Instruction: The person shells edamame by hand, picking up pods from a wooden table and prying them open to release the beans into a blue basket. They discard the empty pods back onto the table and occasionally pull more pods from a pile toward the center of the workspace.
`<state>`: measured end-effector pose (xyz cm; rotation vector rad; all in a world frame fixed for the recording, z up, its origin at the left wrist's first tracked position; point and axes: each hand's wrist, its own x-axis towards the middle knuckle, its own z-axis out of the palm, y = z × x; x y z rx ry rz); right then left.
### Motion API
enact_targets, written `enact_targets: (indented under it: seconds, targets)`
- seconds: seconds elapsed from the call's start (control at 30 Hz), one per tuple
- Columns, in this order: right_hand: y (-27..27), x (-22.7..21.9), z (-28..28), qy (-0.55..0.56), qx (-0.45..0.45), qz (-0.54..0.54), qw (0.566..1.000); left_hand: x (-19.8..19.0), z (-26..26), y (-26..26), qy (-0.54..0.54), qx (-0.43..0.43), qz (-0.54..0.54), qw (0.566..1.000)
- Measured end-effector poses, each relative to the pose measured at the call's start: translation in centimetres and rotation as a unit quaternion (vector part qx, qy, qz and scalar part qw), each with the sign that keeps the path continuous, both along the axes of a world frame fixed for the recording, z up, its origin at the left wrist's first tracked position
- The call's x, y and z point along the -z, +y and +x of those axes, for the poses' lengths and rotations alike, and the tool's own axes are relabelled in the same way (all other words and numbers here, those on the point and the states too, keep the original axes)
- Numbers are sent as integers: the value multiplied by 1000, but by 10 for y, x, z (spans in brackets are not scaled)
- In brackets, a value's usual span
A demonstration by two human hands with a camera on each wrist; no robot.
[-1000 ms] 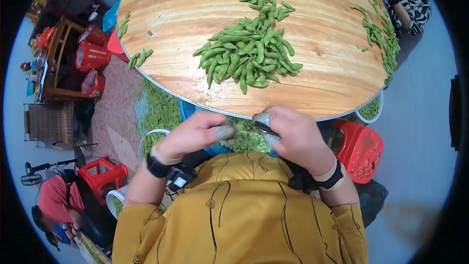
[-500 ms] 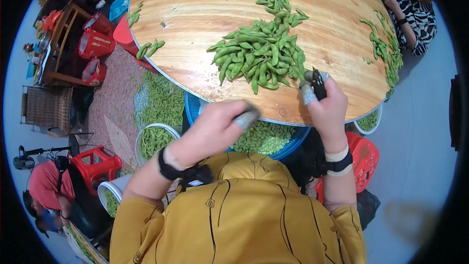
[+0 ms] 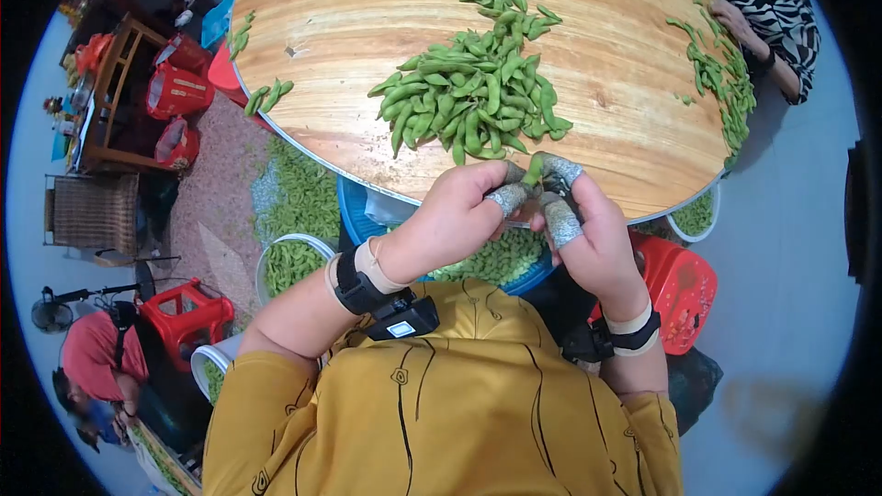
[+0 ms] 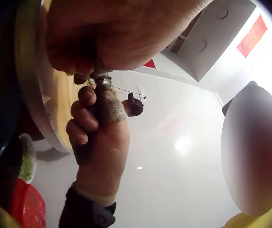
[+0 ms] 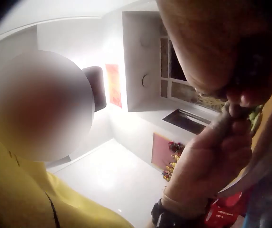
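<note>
My left hand point(image 3: 455, 211) pinches a green soybean pod point(image 3: 534, 168) between taped thumb and finger, just above the table's near edge. Against it is my right hand point(image 3: 597, 243), whose thumb and finger are wrapped in grey tape and hold a small black tool point(image 3: 555, 186), mostly hidden by the fingers. Beyond the hands, a heap of soybean pods point(image 3: 478, 96) lies on the round wooden table point(image 3: 643, 138). Below them, a blue basin point(image 3: 353, 220) contains shelled green beans point(image 3: 496, 259). Both wrist views show the hands meeting fingertip to fingertip.
White buckets of pods point(image 3: 296, 266) stand at the left, near a red stool point(image 3: 188, 312). Another red stool point(image 3: 680, 298) is at the right. A person in a striped top point(image 3: 763, 9) sits across the table; one in red point(image 3: 101, 354) is at lower left.
My right hand moved out to the pod heap, then came back left to meet the left hand. The left hand rose toward it, and a pod is now pinched between them.
</note>
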<state>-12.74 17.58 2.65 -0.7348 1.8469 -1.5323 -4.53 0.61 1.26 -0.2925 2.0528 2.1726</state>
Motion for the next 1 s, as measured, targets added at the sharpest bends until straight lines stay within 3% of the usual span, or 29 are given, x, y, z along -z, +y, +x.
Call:
enact_targets:
  seconds: [0.13, 0.2, 0.23, 0.3, 0.33, 0.4, 0.43, 0.5, 0.53, 0.6, 0.63, 0.7, 0.73, 0.77, 0.8, 0.83, 0.87, 0.9, 0.93, 0.97, 1.0]
  targets:
    - [-3, -2, -2, -19, -19, 23, 999, 3, 2, -1, 30, -6, -108, 994]
    - [-1, -4, -3, -80, -17, 24, 996, 12, 2, -3, 191, -23, -366, 911]
    - [0, -4, -3, -140, -18, 24, 990, 12, 3, -2, 191, -20, -364, 911]
    - [3, 0, -4, -169, -26, 0, 985, 8, 6, -1, 186, -25, -477, 859]
    - [4, 2, -5, -198, -38, -24, 979, 9, 6, -3, 187, -23, -476, 859]
    - [6, -2, -8, -222, -54, -37, 973, 11, 6, -6, 134, -15, -275, 952]
    - [6, -4, -9, -245, -73, -50, 965, 9, 7, -8, 133, -16, -274, 952]
    - [5, -6, -10, -251, -78, -48, 964, 1, 10, -11, 13, 14, -90, 996]
    - [4, -6, -10, -256, -82, -47, 962, 6, 11, -11, 13, 12, -89, 996]
    - [2, -1, -8, -235, -72, -37, 969, 14, 9, -10, 203, -27, -329, 922]
    - [1, 1, -7, -212, -60, -27, 975, 12, 11, -9, 203, -26, -328, 922]
    - [-2, 1, -4, -206, -56, -22, 977, 2, 16, -5, 246, -8, -559, 792]
    - [-2, 1, -3, -199, -53, -17, 978, -2, 17, -6, 246, -6, -559, 792]
    - [-1, 1, -4, -201, -52, -17, 978, -5, 18, -7, 137, 4, -328, 935]
    - [2, 0, -5, -289, -71, -56, 953, -6, 19, -8, 16, 13, -69, 997]
    - [3, 0, -5, -374, -91, -94, 918, -5, 19, -10, 15, 13, -69, 997]
    - [1, -3, -4, -375, -92, -94, 918, -3, 19, -14, -38, 21, 119, 992]
    - [-1, -7, -1, -347, -72, -79, 932, -2, 19, -16, -88, 28, 302, 949]
    - [-2, -8, 1, -318, -52, -64, 944, 3, 19, -14, -89, 28, 302, 949]
    - [-2, -5, 2, -319, -52, -65, 944, 10, 18, -9, -22, 7, 122, 992]
    - [-2, 2, 4, -256, -42, -33, 965, 14, 17, -6, 47, -14, -62, 997]
